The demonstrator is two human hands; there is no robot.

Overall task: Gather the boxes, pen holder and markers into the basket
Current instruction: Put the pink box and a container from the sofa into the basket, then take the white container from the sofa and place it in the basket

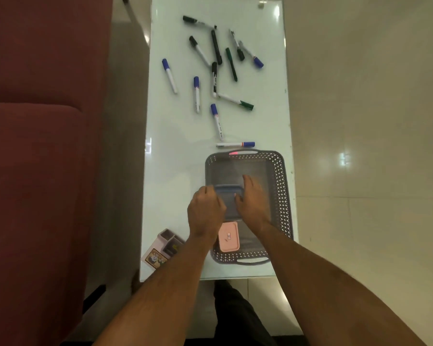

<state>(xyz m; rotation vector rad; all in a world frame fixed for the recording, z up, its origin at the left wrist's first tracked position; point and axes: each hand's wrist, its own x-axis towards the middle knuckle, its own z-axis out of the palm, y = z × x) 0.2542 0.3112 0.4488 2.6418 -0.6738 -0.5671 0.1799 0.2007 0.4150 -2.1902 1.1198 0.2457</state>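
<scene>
Item: grey basket (280, 196) held blue box (227, 196) and pink box (229, 237); my left hand (205, 212) and right hand (251, 198) gripped the blue box.

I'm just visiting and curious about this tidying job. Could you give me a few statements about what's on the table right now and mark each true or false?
1. The pink box lies inside the grey basket. True.
2. The pen holder is already in the basket. False: it stands on the table, left of it.
3. Both hands, left hand and right hand, are on the blue-grey box. True.
4. All markers are in the basket. False: the markers lie scattered on the table.
</scene>
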